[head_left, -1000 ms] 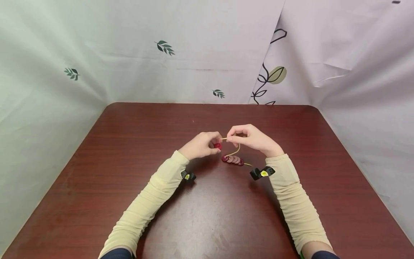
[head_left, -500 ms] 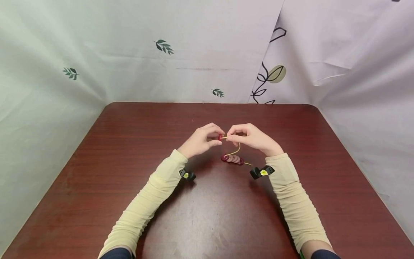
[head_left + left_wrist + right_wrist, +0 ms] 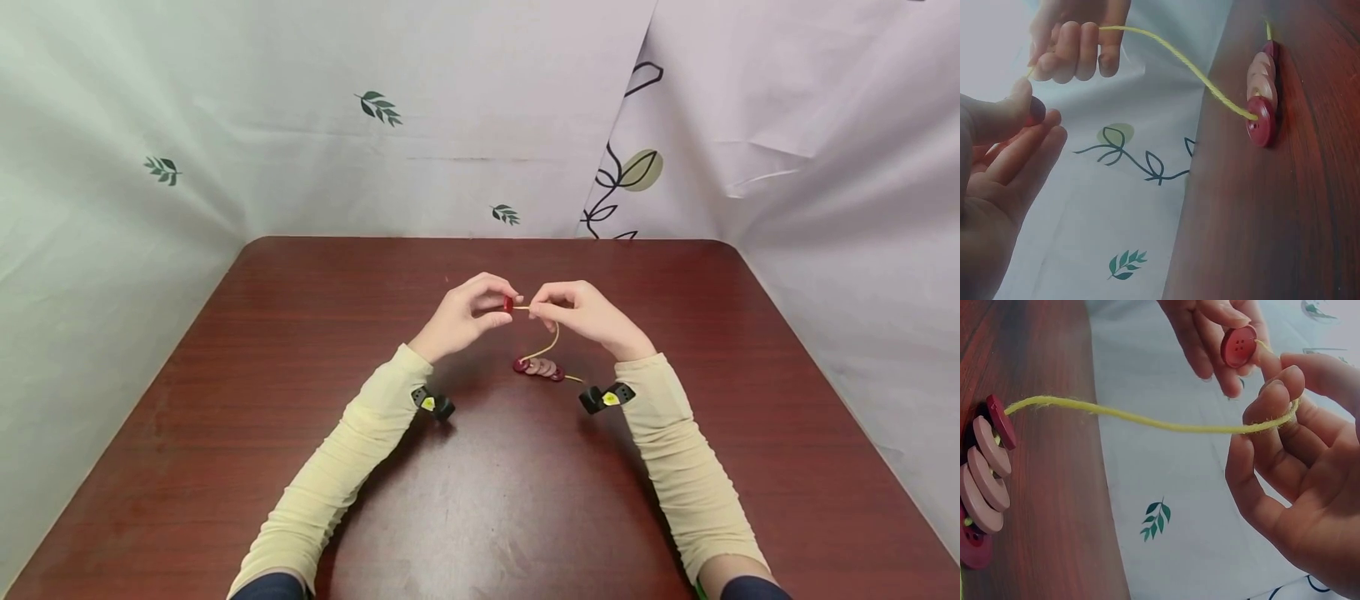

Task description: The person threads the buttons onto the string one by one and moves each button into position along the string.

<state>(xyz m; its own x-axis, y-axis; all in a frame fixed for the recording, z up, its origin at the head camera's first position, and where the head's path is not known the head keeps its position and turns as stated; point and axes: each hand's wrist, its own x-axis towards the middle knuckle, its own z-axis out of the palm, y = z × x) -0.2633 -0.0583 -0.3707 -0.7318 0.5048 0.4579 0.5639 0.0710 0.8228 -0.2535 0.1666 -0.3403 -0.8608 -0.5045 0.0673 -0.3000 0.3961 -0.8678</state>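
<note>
My left hand (image 3: 467, 314) pinches a red four-hole button (image 3: 1239, 347) between thumb and fingers. My right hand (image 3: 592, 316) pinches a yellow string (image 3: 1166, 425) near its end, and the tip reaches the button's face at one of the holes. From the right fingers the string sags down to several threaded buttons on the table. These are pink buttons (image 3: 986, 480) in a row, with a dark red button (image 3: 1262, 122) at the near end of the string and another dark red button (image 3: 974, 545) at the other end. Both hands are raised above the table.
The reddish-brown wooden table (image 3: 315, 333) spreads around the hands. A white cloth (image 3: 450, 167) with leaf prints hangs behind it. Black wrist cameras (image 3: 435, 404) sit below both wrists, over cream sleeves (image 3: 375, 425).
My left hand has risen and brought the red button up to the string's end. My right hand has lifted slightly, still pinching the string. The threaded buttons have stayed in place.
</note>
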